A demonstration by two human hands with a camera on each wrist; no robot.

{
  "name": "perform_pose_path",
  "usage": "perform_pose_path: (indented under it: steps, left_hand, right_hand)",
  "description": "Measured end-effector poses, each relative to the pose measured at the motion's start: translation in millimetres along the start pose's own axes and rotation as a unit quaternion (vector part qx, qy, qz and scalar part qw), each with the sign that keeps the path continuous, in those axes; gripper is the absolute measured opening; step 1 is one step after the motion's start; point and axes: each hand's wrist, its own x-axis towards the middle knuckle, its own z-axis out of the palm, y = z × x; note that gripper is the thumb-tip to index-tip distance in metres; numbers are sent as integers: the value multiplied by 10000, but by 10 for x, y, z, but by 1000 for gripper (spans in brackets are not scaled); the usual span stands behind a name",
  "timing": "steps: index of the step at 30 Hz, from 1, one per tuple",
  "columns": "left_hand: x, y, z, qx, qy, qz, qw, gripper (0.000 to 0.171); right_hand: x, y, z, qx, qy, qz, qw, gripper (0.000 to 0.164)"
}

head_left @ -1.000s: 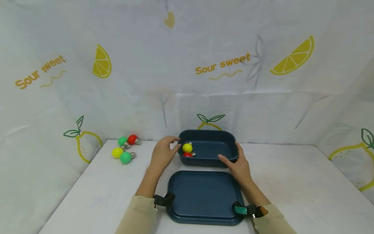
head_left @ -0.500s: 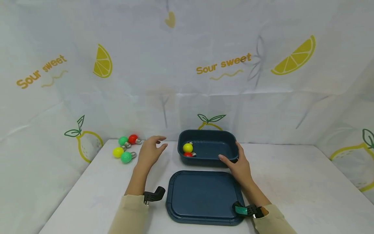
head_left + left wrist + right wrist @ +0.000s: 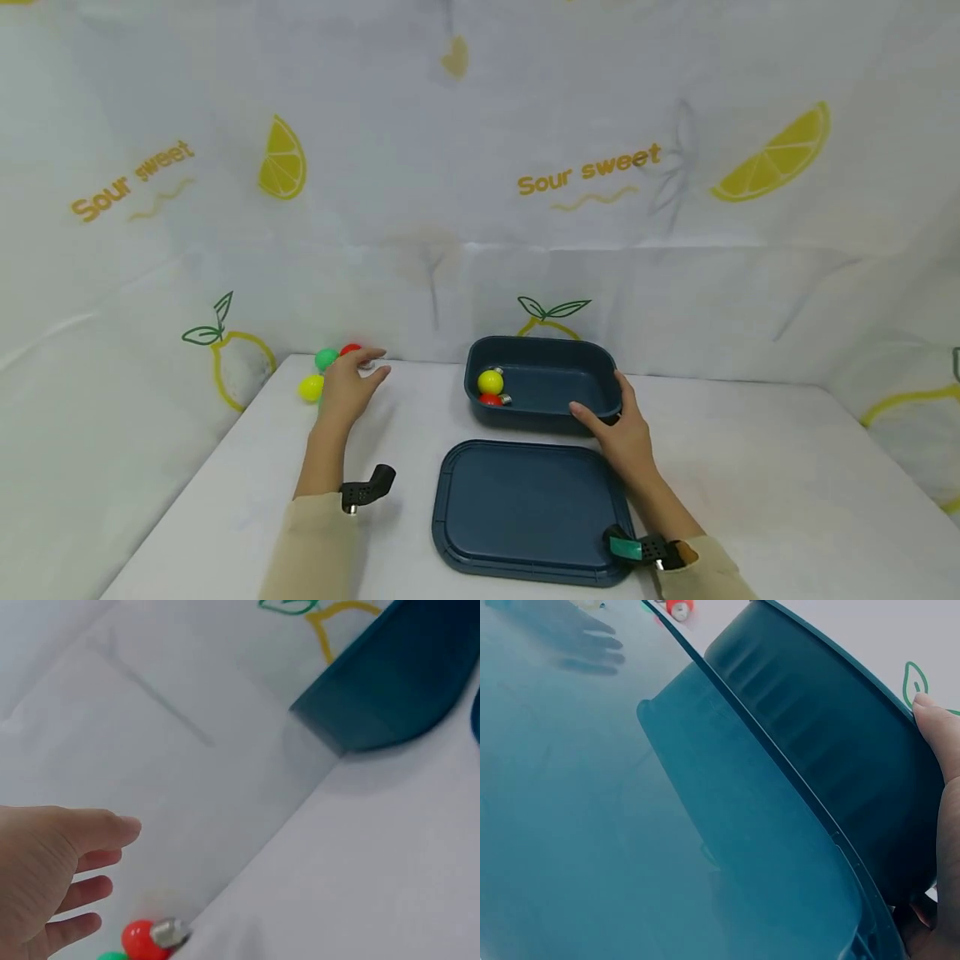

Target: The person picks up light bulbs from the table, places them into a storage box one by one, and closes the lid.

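Note:
My left hand (image 3: 347, 392) hovers at the loose light bulbs on the left, thumb and fingers apart, with nothing between them. Around it show a red bulb (image 3: 142, 939) with a metal screw base, a green bulb (image 3: 326, 359) and a yellow bulb (image 3: 311, 388). Another green one is mostly hidden behind the hand. My right hand (image 3: 628, 437) grips the right front corner of a dark blue plastic box (image 3: 540, 418), thumb at the front rim and fingers around the right side. Inside, at the box's left end, lie a yellow bulb (image 3: 491, 382) and a red bulb (image 3: 490, 400).
A dark blue lid (image 3: 532, 508) lies flat in front of the box, between the forearms. The white table (image 3: 750, 483) meets a hanging white cloth (image 3: 480, 200) with lemon prints just behind the box.
My left hand has left the box's left end and moved left to the loose bulbs. The right hand keeps its grip on the box. The head view has shifted slightly.

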Motion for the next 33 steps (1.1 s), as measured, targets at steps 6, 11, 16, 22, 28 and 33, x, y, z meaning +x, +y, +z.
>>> perform_pose_path:
  steps: [6,11,16,22,28,33]
  left_hand:
    - [-8,-203,-140,50,-96,-329,9994,41]
    - [-46,-334,-164,296,-269,-569,9976,42]
    - [-41,-402,-141,259,-258,-601,9975,43]
    - [-49,-430,-122,156,-334,-773,9963,43]
    - [-53,-518,-49,20,-534,-960,9939,46]
    - [-48,-585,14,41,-636,-1099,9919,47]
  right_hand:
    - [19,31,-1,1,56,-49,10000,102]
    - [18,27,25,5,24,-105,9999,102]
    - [20,35,18,-20,57,-49,10000,102]
    - [30,34,11,-34,22,-24,10000,102]
    - [33,36,11,-23,33,-17,10000,102]
    - [42,33,9,-17,44,-4,10000,102]
